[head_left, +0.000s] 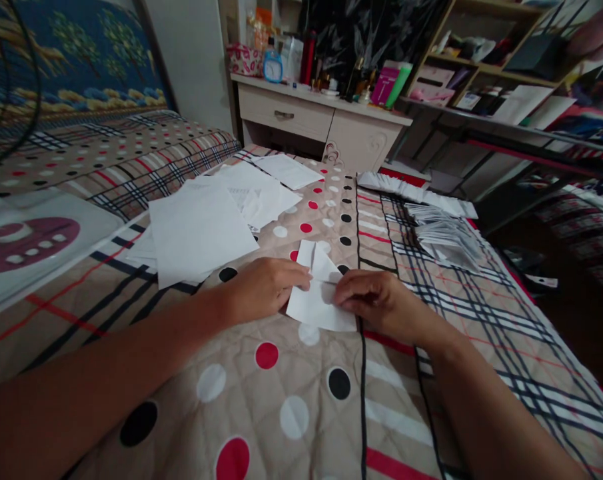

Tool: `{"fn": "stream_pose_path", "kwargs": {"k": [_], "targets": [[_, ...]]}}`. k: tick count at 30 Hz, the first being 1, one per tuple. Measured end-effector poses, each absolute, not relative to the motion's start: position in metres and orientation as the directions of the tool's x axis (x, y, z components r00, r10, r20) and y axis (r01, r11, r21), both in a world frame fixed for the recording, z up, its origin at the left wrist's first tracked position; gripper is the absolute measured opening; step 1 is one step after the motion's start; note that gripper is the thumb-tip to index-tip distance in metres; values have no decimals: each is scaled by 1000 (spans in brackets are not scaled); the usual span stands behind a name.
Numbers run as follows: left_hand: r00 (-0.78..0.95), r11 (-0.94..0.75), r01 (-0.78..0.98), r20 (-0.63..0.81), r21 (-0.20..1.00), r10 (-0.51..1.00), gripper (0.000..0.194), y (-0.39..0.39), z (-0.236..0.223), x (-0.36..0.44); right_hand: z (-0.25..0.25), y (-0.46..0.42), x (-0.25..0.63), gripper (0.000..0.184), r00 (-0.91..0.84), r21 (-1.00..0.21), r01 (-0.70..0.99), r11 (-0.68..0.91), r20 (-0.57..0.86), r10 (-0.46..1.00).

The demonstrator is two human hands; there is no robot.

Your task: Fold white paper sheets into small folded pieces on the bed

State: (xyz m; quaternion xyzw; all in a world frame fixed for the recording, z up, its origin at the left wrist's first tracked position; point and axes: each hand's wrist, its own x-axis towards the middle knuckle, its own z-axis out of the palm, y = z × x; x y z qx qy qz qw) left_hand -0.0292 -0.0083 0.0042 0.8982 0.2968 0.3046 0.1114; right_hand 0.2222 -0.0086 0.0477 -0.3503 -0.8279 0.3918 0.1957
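A small sheet of white paper [321,307], partly folded, lies on the dotted bedspread [281,373] between my two hands. Its upper part shows creases and a slanted folded corner. My left hand [268,288] is closed at the paper's left edge, with the fingertips on its upper surface. On the opposite edge my right hand [374,299] pinches the paper between thumb and fingers. Loose white sheets [201,223] overlap in a pile beyond my left hand. Farther off to the right sit a bunch of folded papers [444,237] and a long row of folded papers [416,188].
At the far left lies a white item with a purple oval print [31,243], near a fan guard [28,87]. Past the bed stands a white dresser [286,113] bearing a blue clock [272,67] and bottles. Cluttered shelves [486,73] rise at the right.
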Motion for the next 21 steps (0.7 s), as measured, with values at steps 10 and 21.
{"fn": "stream_pose_path", "kwargs": {"k": [10, 21], "targets": [[715, -750, 432, 317, 500, 623, 34, -11, 24, -37, 48, -7, 222, 9, -701, -744, 424, 516, 91, 707], [749, -760, 367, 314, 537, 583, 26, -3, 28, -41, 36, -6, 189, 8, -392, -645, 679, 352, 86, 916]]}}
